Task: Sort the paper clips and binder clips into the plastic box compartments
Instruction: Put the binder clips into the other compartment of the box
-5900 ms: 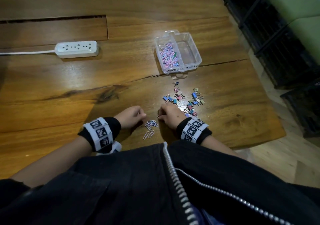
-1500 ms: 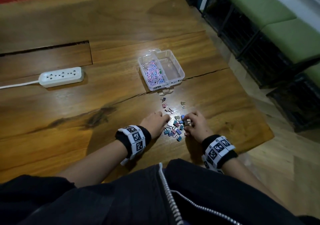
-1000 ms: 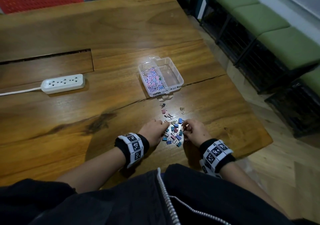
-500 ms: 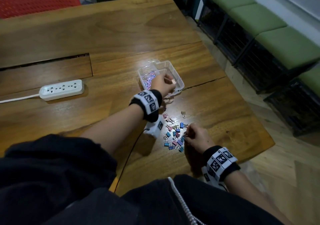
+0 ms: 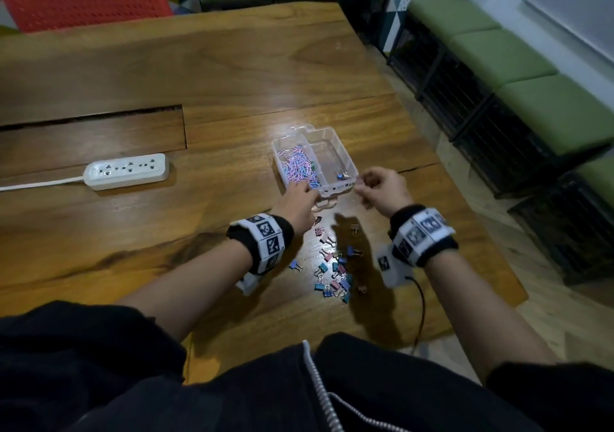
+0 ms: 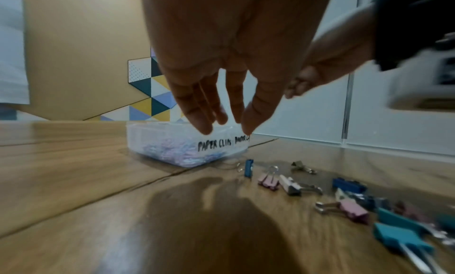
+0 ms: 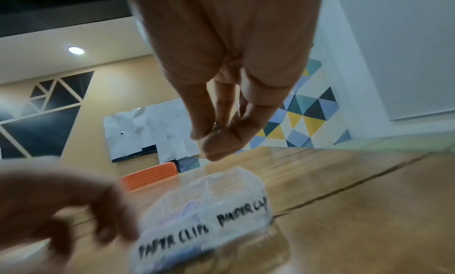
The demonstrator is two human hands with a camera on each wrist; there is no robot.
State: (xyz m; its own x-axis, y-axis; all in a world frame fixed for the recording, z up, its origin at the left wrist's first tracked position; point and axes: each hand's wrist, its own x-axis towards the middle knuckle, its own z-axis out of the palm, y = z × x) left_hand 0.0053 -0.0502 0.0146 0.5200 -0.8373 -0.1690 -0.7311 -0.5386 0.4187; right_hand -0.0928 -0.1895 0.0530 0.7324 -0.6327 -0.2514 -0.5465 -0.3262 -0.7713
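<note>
The plastic box [image 5: 345,159] is sitting toward the bench's right edge, its left compartment holding the pink and blue paper clips [image 5: 299,169], its right compartment holding only a binder clip or two at the near corner. The right hand [image 5: 382,189] is hovering at the box's near right corner, its grip closing thumb to fingertips on something small and metallic, likely a binder clip, though I cannot tell for sure. The left hand [image 5: 299,202] is hanging just before the box's near left corner, fingers loose and holding nothing. The remaining binder clips [image 5: 335,272] are lying scattered toward the bench's near edge. To do this step well, the right hand should be carrying past the near wall, over the right compartment, and releasing low so nothing bounces across the divider.
</note>
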